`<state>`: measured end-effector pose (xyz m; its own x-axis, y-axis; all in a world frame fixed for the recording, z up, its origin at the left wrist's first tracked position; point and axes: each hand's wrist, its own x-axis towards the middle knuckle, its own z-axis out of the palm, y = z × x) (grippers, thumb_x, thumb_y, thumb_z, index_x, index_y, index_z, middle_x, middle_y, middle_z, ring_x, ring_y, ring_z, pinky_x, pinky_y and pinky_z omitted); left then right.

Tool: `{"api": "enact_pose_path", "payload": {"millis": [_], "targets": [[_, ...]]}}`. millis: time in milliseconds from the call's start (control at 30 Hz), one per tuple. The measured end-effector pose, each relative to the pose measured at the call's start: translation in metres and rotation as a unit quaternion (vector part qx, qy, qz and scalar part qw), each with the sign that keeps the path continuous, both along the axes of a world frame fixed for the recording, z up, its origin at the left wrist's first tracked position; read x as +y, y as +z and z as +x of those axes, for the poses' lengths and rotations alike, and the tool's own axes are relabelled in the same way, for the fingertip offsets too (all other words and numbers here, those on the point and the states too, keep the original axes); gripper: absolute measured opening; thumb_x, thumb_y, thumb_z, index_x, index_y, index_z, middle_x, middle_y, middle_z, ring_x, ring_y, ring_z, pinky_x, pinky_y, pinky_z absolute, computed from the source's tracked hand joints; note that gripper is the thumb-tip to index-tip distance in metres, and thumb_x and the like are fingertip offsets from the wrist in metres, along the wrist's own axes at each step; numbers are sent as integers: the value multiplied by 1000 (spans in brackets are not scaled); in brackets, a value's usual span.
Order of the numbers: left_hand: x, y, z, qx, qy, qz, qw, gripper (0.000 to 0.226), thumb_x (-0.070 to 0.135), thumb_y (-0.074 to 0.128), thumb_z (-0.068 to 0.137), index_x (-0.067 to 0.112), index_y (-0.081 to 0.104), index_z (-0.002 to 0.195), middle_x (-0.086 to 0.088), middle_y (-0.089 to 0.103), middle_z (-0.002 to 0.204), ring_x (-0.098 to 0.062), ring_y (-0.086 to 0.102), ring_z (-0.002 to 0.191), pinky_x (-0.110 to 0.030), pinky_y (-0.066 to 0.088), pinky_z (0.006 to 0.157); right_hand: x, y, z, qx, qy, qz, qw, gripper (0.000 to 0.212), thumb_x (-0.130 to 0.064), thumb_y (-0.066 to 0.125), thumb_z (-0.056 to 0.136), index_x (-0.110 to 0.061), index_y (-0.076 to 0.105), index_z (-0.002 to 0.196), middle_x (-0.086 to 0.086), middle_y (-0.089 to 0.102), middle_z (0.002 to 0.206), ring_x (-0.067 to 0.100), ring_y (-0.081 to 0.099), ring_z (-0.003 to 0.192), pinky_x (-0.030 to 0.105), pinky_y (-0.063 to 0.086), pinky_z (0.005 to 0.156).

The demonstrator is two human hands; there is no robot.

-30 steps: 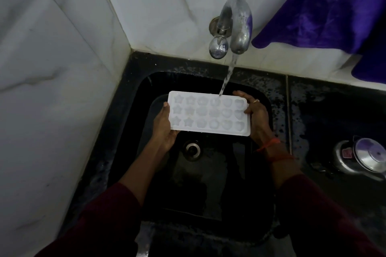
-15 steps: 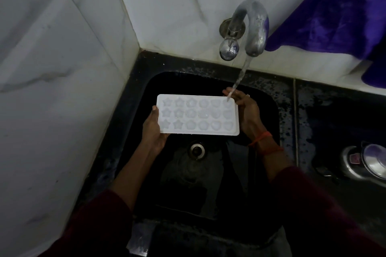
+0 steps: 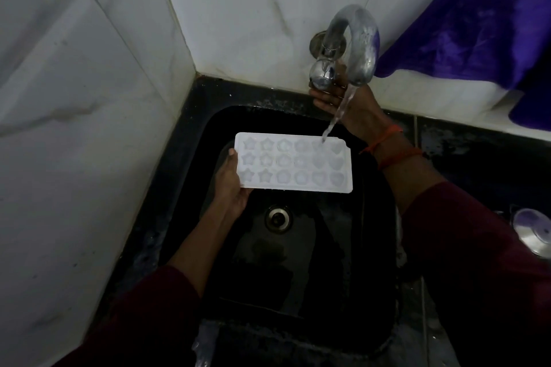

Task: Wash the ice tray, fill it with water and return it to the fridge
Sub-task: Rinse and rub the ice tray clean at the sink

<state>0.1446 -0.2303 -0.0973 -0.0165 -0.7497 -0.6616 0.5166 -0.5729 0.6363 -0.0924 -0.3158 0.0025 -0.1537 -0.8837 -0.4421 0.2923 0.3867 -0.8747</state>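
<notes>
A white ice tray (image 3: 293,162) with star, round and heart cells is held level over the black sink (image 3: 298,283). My left hand (image 3: 231,185) grips its left end, thumb on the rim. My right hand (image 3: 357,110) is off the tray and up at the steel tap (image 3: 360,39), with its fingers under and its thumb behind the round tap knob (image 3: 322,74). A thin stream of water (image 3: 340,110) runs from the spout onto the tray's far right cells.
White marble walls close off the left side and the back. A purple cloth (image 3: 477,24) hangs at the upper right. A steel lidded vessel (image 3: 533,232) stands on the black counter at the right edge. The drain (image 3: 278,217) lies under the tray.
My right hand has let go of the tray's right end and risen to the tap knob. The tray is now held by my left hand alone, still under the stream.
</notes>
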Motion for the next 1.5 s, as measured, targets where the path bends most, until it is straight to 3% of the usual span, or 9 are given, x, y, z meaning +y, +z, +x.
{"api": "enact_pose_path", "payload": {"millis": [167, 333, 500, 700, 867, 967, 1200, 1367, 1500], "targets": [[4, 1, -19, 0, -15, 4, 1000, 47, 44, 45, 107, 8, 66, 129, -15, 74, 120, -31, 75, 104, -43, 63, 77, -5, 3, -6, -46, 39, 3, 998, 26, -16, 38, 108, -6, 60, 117, 18, 66, 119, 25, 68, 102, 31, 60, 86], [11, -3, -28, -2, -27, 2, 1000, 46, 42, 46, 107, 6, 65, 130, -15, 74, 120, -30, 74, 106, -43, 63, 83, -10, 2, -11, -53, 45, 12, 998, 19, -17, 47, 106, -6, 62, 106, 17, 67, 111, 24, 68, 96, 31, 61, 82], [13, -3, -30, -11, -26, 1, 1000, 45, 40, 46, 107, 6, 66, 129, -15, 74, 119, -30, 75, 104, -42, 63, 79, -17, -7, -7, -27, 14, 44, 999, 15, -22, 51, 103, -12, 59, 96, 4, 65, 92, 16, 65, 83, 33, 54, 96], [13, -6, -30, -18, -21, 8, 1000, 45, 40, 47, 107, 5, 65, 130, -16, 74, 121, -30, 74, 103, -40, 64, 75, -14, -3, -7, -38, -11, 51, 998, 43, -23, 66, 96, 2, 60, 130, 18, 69, 113, 27, 68, 100, 31, 61, 71], [17, -14, -31, -21, -14, 15, 1000, 46, 39, 46, 107, 5, 63, 133, -17, 72, 125, -32, 72, 106, -42, 63, 77, -4, 17, -4, -88, 31, 3, 996, 20, -23, 58, 94, -3, 63, 97, 16, 65, 94, 26, 64, 86, 31, 58, 72], [19, -17, -30, -15, -10, 24, 1000, 45, 40, 45, 108, 6, 64, 132, -15, 73, 121, -28, 74, 102, -41, 63, 77, -3, 24, 2, -137, 20, -4, 990, 29, -19, 43, 105, -2, 60, 88, 14, 62, 81, 24, 60, 77, 30, 59, 63], [21, -18, -29, -8, -8, 25, 1000, 44, 40, 46, 107, 7, 65, 129, -14, 74, 121, -30, 73, 107, -44, 61, 84, -4, 9, 11, -197, -26, -6, 980, 46, -30, 40, 108, -1, 70, 89, 17, 68, 86, 24, 68, 76, 35, 61, 74], [18, -14, -28, -1, -4, 20, 1000, 41, 39, 48, 107, 8, 66, 126, -13, 75, 117, -27, 76, 99, -41, 62, 76, -4, 1, 11, -215, -43, -24, 975, 47, -33, 42, 108, 1, 49, 139, 23, 69, 109, 27, 73, 90, 38, 62, 79], [19, -16, -22, -17, -9, 9, 1000, 44, 41, 47, 106, 9, 65, 130, -13, 75, 120, -26, 76, 99, -38, 63, 72, -1, -11, 12, -265, -61, -32, 962, 52, -34, 44, 108, 2, 44, 145, 26, 68, 119, 32, 73, 100, 40, 60, 90]]}}
